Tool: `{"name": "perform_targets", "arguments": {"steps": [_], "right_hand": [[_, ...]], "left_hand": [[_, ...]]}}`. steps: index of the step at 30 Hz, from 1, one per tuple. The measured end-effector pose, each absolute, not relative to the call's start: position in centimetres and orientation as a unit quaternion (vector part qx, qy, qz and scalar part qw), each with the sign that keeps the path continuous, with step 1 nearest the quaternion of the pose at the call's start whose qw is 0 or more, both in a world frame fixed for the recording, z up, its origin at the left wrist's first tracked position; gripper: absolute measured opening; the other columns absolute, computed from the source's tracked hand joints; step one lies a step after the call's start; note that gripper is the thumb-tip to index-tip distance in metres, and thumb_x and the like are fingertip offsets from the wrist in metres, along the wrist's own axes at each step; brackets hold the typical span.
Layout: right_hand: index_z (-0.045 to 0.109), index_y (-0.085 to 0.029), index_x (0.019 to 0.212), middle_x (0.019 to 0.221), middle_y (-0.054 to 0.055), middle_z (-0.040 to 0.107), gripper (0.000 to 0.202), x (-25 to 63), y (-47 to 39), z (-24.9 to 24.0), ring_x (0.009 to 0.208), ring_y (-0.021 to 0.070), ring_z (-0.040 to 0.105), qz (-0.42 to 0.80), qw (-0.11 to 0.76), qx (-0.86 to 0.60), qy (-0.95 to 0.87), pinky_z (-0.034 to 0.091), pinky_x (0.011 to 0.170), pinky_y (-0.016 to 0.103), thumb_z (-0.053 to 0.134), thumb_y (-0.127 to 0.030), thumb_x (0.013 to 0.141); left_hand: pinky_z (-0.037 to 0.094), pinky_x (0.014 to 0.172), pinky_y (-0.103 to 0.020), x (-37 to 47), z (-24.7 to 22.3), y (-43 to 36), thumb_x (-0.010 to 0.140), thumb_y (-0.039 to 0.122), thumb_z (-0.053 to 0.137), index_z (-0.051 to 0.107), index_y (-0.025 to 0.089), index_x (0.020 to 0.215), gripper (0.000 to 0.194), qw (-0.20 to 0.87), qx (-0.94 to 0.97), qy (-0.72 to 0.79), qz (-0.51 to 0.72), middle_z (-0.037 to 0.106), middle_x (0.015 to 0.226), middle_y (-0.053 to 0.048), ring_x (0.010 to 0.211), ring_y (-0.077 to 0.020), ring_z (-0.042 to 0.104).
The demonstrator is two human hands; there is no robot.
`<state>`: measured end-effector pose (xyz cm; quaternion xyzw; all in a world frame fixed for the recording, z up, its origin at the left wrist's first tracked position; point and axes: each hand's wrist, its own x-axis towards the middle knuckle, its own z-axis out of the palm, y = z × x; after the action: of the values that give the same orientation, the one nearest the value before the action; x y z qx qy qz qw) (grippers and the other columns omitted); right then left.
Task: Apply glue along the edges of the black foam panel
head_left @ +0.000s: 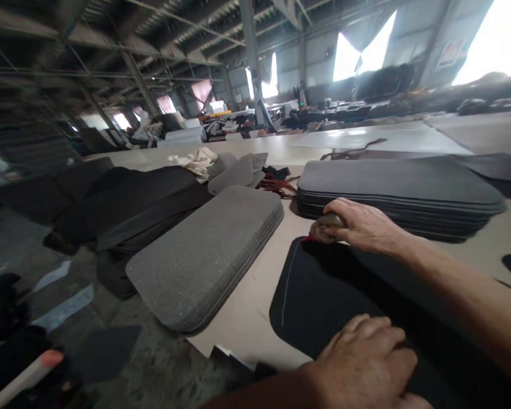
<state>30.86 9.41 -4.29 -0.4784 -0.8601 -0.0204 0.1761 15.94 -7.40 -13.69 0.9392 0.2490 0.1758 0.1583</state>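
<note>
While the left hand presses flat on the black sheet | right hand grips a marker tool at the sheet's far edge | best kept taut, tracing steadily.

Bare table runs as an open lane between the grey pad stack at 9 o'clock and the black sheet at 5 o'clock. At 1 o'clock the dark pad stack blocks the way just beyond the right hand, which sits at the sheet's far edge. The left hand lies flat on the sheet's near part. Red straps and loose grey pieces clutter 12 o'clock. Beyond them the tabletop lies open. Black fabric heaps at 10 o'clock.
</note>
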Motion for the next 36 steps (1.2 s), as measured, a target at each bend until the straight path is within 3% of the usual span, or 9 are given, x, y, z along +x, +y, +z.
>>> {"name": "perform_targets", "arguments": {"steps": [7, 13, 16, 23, 31, 34, 36], "right_hand": [[0.055, -0.025, 0.109, 0.105, 0.002, 0.064, 0.028, 33.3, 8.6, -2.1, 0.09, 0.024, 0.061, -0.021, 0.132, -0.495, -0.858, 0.036, 0.07, 0.031, 0.059, -0.04, 0.086], [0.057, -0.025, 0.108, 0.101, 0.003, 0.065, 0.029, 37.5, 6.3, -0.8, 0.087, 0.0235, 0.061, -0.011, 0.108, -0.541, -0.834, 0.034, 0.067, 0.03, 0.059, -0.039, 0.082], [0.057, -0.026, 0.108, 0.102, 0.003, 0.064, 0.029, 40.2, 4.7, -0.6, 0.089, 0.024, 0.061, -0.007, 0.099, -0.572, -0.814, 0.035, 0.068, 0.03, 0.058, -0.04, 0.083], [0.057, -0.023, 0.106, 0.098, 0.005, 0.063, 0.029, 46.5, -0.1, 0.4, 0.085, 0.0242, 0.06, -0.008, 0.063, -0.649, -0.758, 0.037, 0.067, 0.031, 0.058, -0.04, 0.082], [0.057, -0.022, 0.104, 0.101, 0.006, 0.063, 0.027, 52.4, -4.3, -0.1, 0.085, 0.0247, 0.06, -0.008, 0.062, -0.711, -0.7, 0.038, 0.067, 0.032, 0.057, -0.04, 0.083], [0.057, -0.022, 0.1, 0.098, 0.006, 0.063, 0.025, 53.8, -5.4, -0.2, 0.082, 0.0238, 0.06, -0.014, 0.061, -0.727, -0.683, 0.037, 0.066, 0.031, 0.058, -0.037, 0.08], [0.057, -0.022, 0.101, 0.097, 0.006, 0.062, 0.026, 54.3, -5.9, -0.4, 0.082, 0.0243, 0.06, -0.02, 0.062, -0.737, -0.673, 0.036, 0.066, 0.032, 0.057, -0.037, 0.08]], "left_hand": [[0.021, 0.127, -0.043, 15.8, -13.4, -7.3, 0.099, 0.05, 0.05, 0.058, 0.013, 0.132, 0.05, 0.243, 0.918, 0.267, 0.163, 0.047, 0.152, -0.012, 0.147, -0.0271, 0.034], [0.026, 0.125, -0.044, 15.7, -13.5, -7.6, 0.096, 0.047, 0.056, 0.058, 0.018, 0.133, 0.047, 0.257, 0.903, 0.296, 0.178, 0.051, 0.149, -0.009, 0.143, -0.0253, 0.04], [0.03, 0.123, -0.05, 15.8, -13.6, -7.6, 0.092, 0.047, 0.061, 0.059, 0.021, 0.132, 0.048, 0.256, 0.89, 0.328, 0.185, 0.051, 0.149, -0.007, 0.142, -0.0273, 0.041], [0.033, 0.12, -0.059, 16.3, -13.3, -7.4, 0.094, 0.028, 0.049, 0.058, 0.017, 0.136, 0.044, 0.229, 0.875, 0.407, 0.126, 0.049, 0.151, -0.012, 0.143, -0.0318, 0.038], [0.033, 0.122, -0.051, 16.6, -11.7, -7.3, 0.093, 0.028, 0.049, 0.059, 0.018, 0.137, 0.046, 0.22, 0.878, 0.421, 0.058, 0.047, 0.152, -0.011, 0.143, -0.0293, 0.039], [0.037, 0.12, -0.044, 15.9, -10.8, -6.4, 0.091, 0.033, 0.056, 0.059, 0.017, 0.136, 0.048, 0.213, 0.887, 0.405, 0.051, 0.05, 0.149, -0.011, 0.14, -0.0274, 0.043], [0.039, 0.118, -0.046, 15.2, -10.2, -5.2, 0.089, 0.04, 0.061, 0.058, 0.017, 0.138, 0.054, 0.183, 0.895, 0.405, 0.037, 0.05, 0.148, -0.011, 0.137, -0.0299, 0.044]]}}
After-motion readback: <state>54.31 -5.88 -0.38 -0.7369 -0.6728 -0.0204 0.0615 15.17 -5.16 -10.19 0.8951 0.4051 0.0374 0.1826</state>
